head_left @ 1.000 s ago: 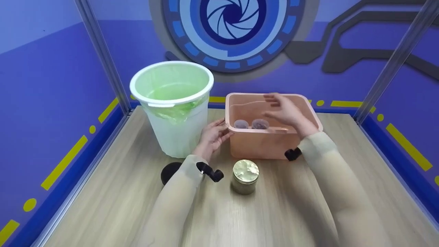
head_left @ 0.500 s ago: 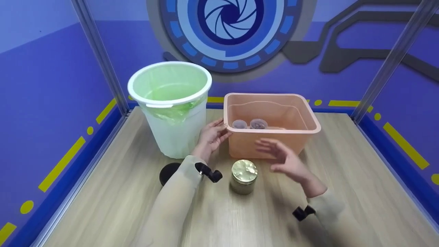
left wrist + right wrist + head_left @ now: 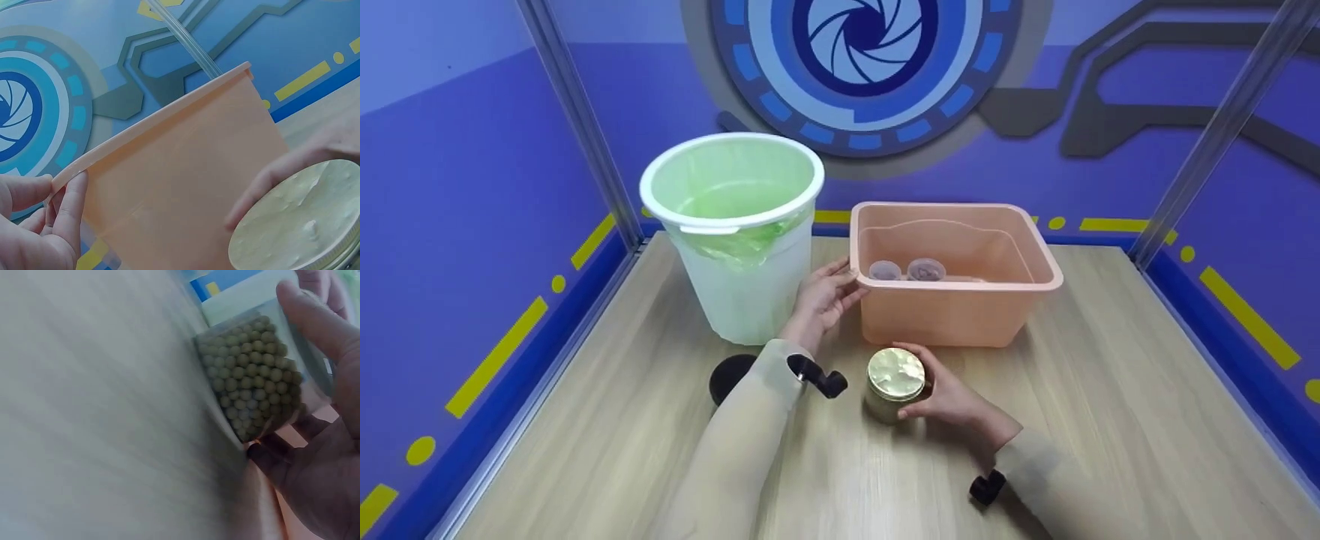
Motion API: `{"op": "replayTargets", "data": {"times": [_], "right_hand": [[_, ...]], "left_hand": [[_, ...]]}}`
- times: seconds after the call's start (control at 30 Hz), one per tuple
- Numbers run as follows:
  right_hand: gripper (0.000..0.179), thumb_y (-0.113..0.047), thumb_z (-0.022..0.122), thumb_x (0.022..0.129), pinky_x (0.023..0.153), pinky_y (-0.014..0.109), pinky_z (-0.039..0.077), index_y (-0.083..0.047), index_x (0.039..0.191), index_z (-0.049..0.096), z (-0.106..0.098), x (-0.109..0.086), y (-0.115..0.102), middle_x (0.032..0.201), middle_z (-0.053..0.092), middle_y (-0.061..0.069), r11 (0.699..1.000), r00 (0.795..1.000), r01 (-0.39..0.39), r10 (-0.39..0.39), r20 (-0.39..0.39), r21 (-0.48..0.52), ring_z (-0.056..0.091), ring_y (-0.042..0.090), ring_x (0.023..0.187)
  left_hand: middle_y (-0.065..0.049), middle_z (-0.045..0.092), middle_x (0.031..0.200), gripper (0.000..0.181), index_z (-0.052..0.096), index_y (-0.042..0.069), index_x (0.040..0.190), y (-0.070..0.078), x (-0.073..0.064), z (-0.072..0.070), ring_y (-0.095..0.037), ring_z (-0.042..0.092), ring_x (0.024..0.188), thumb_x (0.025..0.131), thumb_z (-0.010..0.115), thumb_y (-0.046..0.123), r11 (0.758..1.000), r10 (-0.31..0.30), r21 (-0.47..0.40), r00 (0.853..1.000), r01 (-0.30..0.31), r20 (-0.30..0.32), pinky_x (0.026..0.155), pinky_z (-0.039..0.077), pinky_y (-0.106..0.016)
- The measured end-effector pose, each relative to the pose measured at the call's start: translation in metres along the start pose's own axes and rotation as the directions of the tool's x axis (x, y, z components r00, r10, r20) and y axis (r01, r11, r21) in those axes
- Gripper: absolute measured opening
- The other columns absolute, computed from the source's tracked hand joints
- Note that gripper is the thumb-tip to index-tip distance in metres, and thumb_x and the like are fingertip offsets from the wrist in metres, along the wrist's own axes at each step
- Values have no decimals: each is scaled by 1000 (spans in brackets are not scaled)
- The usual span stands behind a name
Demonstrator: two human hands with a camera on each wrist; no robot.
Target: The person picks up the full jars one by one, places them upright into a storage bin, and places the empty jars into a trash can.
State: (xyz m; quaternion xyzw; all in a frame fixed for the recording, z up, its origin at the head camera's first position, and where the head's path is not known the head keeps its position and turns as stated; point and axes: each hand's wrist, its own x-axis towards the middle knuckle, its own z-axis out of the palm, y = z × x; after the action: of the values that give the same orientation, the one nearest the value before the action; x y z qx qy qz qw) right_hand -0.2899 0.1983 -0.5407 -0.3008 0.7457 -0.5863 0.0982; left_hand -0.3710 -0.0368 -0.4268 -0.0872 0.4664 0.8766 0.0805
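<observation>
My left hand [image 3: 826, 298] pinches the front left corner of the pink plastic bin [image 3: 945, 319], thumb on the rim and fingers beneath it in the left wrist view. Inside that bin, two small round clear-lidded cups [image 3: 925, 270] show near the front wall. My right hand [image 3: 949, 390] curls round a jar [image 3: 895, 375] with a dented gold lid [image 3: 298, 219], thumb on the near side, fingers on the far side. Through the jar's clear wall, the right wrist view shows many small greenish-brown balls [image 3: 256, 374]. The jar stands upright on the table, in front of the bin.
A tall white bucket [image 3: 757, 292] with a green liner [image 3: 742, 251] stands left of the bin. Behind my left forearm, a black round object [image 3: 731, 379] is partly hidden on the wooden table [image 3: 1140, 375]. Blue patterned walls [image 3: 1110, 187] and metal posts enclose the table.
My right hand has come from over the bin, back down toward me, and now grips the jar. The left hand keeps its hold on the bin's rim.
</observation>
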Motion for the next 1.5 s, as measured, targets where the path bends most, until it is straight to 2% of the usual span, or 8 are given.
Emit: {"op": "replayTargets", "data": {"times": [0.27, 0.43, 0.73, 0.93, 1.07, 1.2, 1.43, 1.5], "right_hand": [[95, -1, 91, 70, 111, 18, 40, -6, 150, 40, 2, 1, -2, 147, 52, 18, 1000, 999, -18, 18, -26, 14, 54, 11, 130], [95, -2, 91, 69, 111, 21, 43, -6, 150, 41, -10, 2, -29, 148, 52, 17, 1000, 1000, 3, -3, -27, 0, 54, 12, 130], [99, 12, 88, 65, 109, 21, 46, -2, 150, 40, -70, 27, -116, 143, 53, 5, 994, 986, 75, -87, -142, -85, 54, 13, 128], [91, 6, 86, 73, 113, 29, 42, -2, 150, 38, -123, 58, -151, 143, 47, 7, 974, 957, -24, -43, -286, -224, 48, 17, 129], [93, -5, 87, 75, 120, 41, 38, -4, 151, 33, -153, 78, -146, 147, 45, 16, 941, 932, -177, 65, -357, -290, 47, 25, 132], [93, -3, 84, 73, 119, 49, 36, 0, 150, 32, -174, 92, -122, 148, 41, 24, 897, 910, -298, 165, -379, -325, 44, 35, 133], [85, -2, 84, 75, 117, 49, 40, 9, 143, 34, -188, 101, -83, 139, 47, 29, 812, 922, -379, 289, -259, -444, 48, 40, 127], [81, -6, 83, 78, 115, 49, 42, 10, 142, 36, -188, 101, -78, 137, 48, 28, 764, 915, -404, 336, -224, -504, 49, 39, 125]], "left_hand": [[-22, 60, 143, 47, 54, -1, 146, 0, 1, -2, -18, 69, 91, 99, 57, -8, 1000, -5, -5, 1000, 5, -4, 79, 66, -28], [-22, 59, 144, 48, 53, -1, 146, 1, 0, -3, -17, 69, 90, 99, 56, -9, 1000, -7, -11, 1000, 7, -1, 77, 66, -27], [-21, 59, 146, 48, 54, -1, 146, 2, 2, -4, -23, 69, 100, 99, 57, -8, 1000, -2, -15, 1000, 2, -10, 81, 65, -30], [-20, 60, 146, 47, 55, 0, 145, 2, 2, -5, -30, 66, 117, 99, 58, -7, 1000, -1, -17, 1000, 1, -21, 82, 65, -31], [-20, 60, 145, 47, 56, 0, 145, 1, 2, -6, -24, 70, 103, 99, 59, -7, 1000, -4, -25, 1000, 3, -26, 79, 66, -29], [-22, 60, 144, 46, 55, -1, 144, 1, 1, -5, -19, 69, 92, 99, 57, -8, 1000, -3, -24, 1000, 3, -21, 79, 66, -29], [-20, 61, 143, 46, 56, 0, 145, 4, 0, -2, -20, 69, 94, 99, 57, -8, 1000, -17, -18, 1000, 16, -26, 82, 66, -31], [-20, 61, 144, 47, 55, 0, 145, 4, 0, -1, -21, 69, 95, 99, 57, -8, 1000, -18, -14, 1000, 17, -24, 82, 66, -32]]}}
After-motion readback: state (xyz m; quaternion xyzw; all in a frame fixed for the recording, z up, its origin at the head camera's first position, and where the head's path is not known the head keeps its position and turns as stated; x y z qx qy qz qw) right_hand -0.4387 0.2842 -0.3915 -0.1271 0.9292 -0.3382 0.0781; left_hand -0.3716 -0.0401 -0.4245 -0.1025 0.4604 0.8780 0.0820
